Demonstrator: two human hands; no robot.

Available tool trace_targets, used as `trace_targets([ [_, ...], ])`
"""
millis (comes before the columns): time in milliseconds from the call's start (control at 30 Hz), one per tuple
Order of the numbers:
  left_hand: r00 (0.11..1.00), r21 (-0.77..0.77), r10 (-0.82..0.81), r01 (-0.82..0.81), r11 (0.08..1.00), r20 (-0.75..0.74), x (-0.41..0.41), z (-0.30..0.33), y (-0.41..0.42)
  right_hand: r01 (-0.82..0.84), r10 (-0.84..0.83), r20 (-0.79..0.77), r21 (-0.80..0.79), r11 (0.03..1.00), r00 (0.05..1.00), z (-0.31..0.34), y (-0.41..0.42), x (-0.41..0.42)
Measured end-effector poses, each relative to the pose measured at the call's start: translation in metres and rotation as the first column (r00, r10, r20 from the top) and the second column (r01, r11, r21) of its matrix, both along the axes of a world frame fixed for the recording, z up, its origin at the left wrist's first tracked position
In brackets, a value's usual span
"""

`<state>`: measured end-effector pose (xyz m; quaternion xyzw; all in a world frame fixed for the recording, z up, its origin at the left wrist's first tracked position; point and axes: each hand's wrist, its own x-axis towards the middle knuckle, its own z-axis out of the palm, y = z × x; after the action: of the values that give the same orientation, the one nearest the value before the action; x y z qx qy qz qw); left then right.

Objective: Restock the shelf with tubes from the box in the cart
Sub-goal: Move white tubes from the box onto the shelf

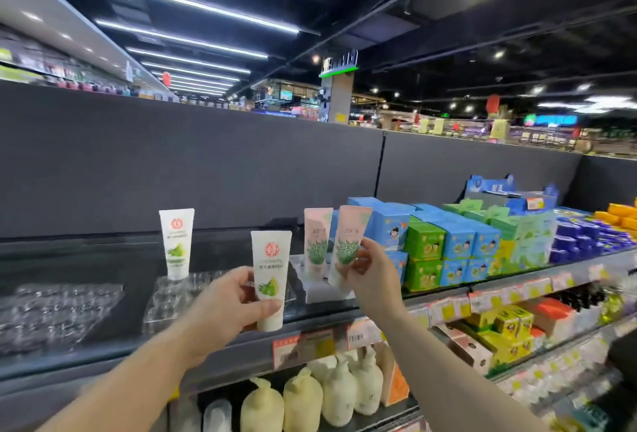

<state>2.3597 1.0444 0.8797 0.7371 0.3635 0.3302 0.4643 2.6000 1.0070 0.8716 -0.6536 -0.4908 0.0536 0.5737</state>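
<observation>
A: What sits on the top shelf [220, 252]?
B: Clear, dimpled plastic trays [62, 311]; a smooth white tube [176, 242] stands upright on one, a pink tube [317, 238] to its right.
A: And the hands?
B: Left hand [224, 304] curls round another white tube [270, 276] before the shelf. Right hand [374, 273] pinches a second pink tube [350, 242], beside the standing pink one.
</observation>
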Motion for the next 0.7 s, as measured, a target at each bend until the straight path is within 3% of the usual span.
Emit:
trace_targets([
  [433, 1.000, -0.088, 0.005, -0.002, 0.996, 0.031, -0.002, -0.001, -0.002, -0.016, 0.012, -0.046, -0.083, 0.996, 0.999, -0.012, 0.009, -0.003],
  [633, 0.997, -0.110, 0.014, -0.007, 0.994, 0.070, -0.006, -0.001, -0.003, 0.051, -0.050, 0.011, -0.127, 0.991, 0.999, -0.007, 0.006, -0.007],
  [700, 0.997, -0.106, 0.017, -0.008, 0.994, 0.078, -0.008, -0.001, -0.004, 0.102, -0.101, 0.018, -0.072, 0.992, 0.995, -0.004, 0.000, -0.013],
])
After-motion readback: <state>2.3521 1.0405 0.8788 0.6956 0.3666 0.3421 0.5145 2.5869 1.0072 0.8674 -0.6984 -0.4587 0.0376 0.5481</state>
